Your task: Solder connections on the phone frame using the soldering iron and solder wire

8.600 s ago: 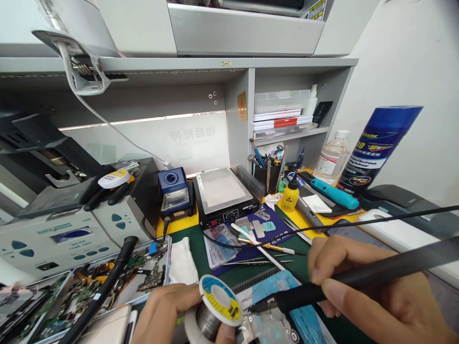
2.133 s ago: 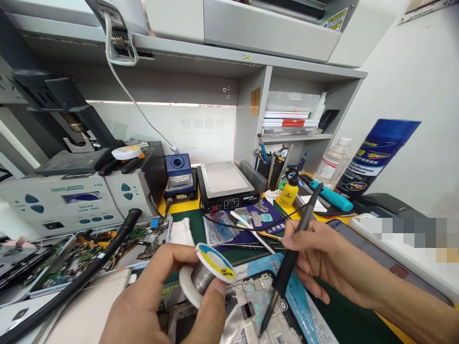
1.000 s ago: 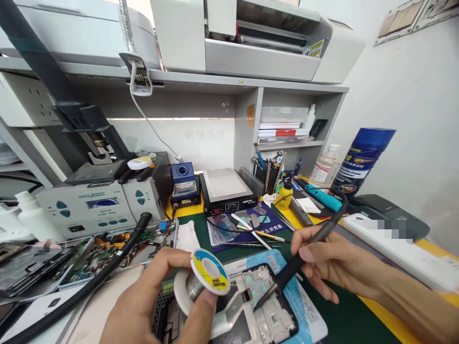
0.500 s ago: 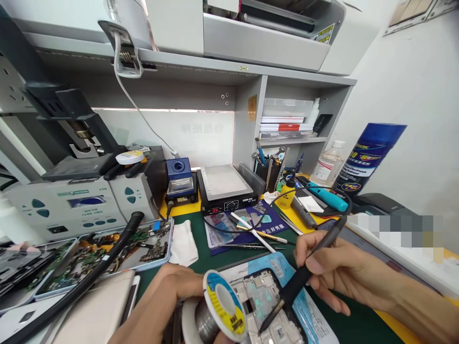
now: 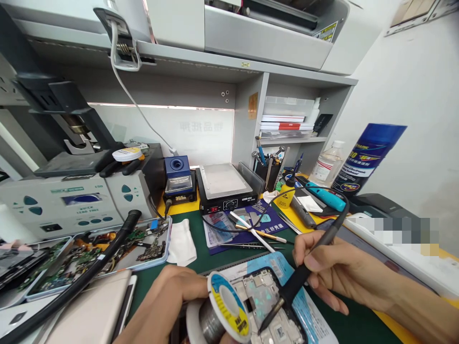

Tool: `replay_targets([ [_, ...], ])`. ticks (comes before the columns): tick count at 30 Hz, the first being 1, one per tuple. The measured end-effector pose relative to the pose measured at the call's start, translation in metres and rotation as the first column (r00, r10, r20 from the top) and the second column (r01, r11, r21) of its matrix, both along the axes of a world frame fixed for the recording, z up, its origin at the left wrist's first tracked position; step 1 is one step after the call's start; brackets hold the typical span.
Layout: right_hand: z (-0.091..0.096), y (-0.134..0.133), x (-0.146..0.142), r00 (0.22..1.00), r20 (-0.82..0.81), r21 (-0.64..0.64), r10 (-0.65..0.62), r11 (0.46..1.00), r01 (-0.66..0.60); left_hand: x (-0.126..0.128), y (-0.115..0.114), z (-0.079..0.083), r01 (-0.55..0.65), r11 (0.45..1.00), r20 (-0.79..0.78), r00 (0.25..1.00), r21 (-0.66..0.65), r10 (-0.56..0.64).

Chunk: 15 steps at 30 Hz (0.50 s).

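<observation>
1. Grip of our right hand (image 5: 333, 270) stays clamped on the soldering iron (image 5: 292, 289), tip down on the opened phone (image 5: 267, 294).
2. Meanwhile our left hand (image 5: 168, 306) clamps the solder spool (image 5: 229, 310), now nudged nearer that tip.

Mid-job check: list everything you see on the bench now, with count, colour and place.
silver solder wire spool: one, blue-yellow label, in left hand
black pen-shaped soldering iron: one, black, in right hand
opened silver phone frame: one, silver, bottom centre
blue box-shaped soldering station: one, blue, rear centre
black metal hot plate: one, black, right of station
blue cylindrical spray can: one, blue, far right
white folded cloth: one, white, left of centre
left hand: one, fingers around spool
right hand: one, fingers gripping iron
</observation>
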State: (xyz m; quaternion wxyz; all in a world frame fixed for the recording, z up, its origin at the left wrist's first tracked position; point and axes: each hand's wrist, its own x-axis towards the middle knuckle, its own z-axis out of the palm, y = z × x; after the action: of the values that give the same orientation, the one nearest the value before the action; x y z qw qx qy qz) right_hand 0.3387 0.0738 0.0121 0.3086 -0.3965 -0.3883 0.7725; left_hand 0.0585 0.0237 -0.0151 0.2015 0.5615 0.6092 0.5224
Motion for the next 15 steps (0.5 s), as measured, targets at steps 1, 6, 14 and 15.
replay_targets([
  [1, 0.000, 0.000, 0.000, 1.000, 0.008, 0.001, -0.001, 1.000, 0.001, -0.001, -0.001, 0.004, 0.008, 1.000, 0.007, 1.000, -0.005, -0.008],
  [6, 0.000, -0.002, 0.001, 1.000, 0.023, 0.009, -0.005, 1.000, 0.005, -0.007, -0.001, 0.013, 0.054, 0.997, 0.035, 0.998, -0.048, -0.053],
  [14, -0.001, -0.001, 0.000, 1.000, 0.017, 0.027, -0.007, 1.000, 0.007, -0.027, 0.015, -0.013, 0.100, 0.962, 0.174, 0.983, -0.255, -0.057],
  [15, 0.000, -0.001, -0.001, 1.000, 0.018, 0.027, -0.010, 1.000, 0.009, -0.029, 0.017, -0.017, 0.095, 0.961, 0.168, 0.984, -0.260, -0.052],
])
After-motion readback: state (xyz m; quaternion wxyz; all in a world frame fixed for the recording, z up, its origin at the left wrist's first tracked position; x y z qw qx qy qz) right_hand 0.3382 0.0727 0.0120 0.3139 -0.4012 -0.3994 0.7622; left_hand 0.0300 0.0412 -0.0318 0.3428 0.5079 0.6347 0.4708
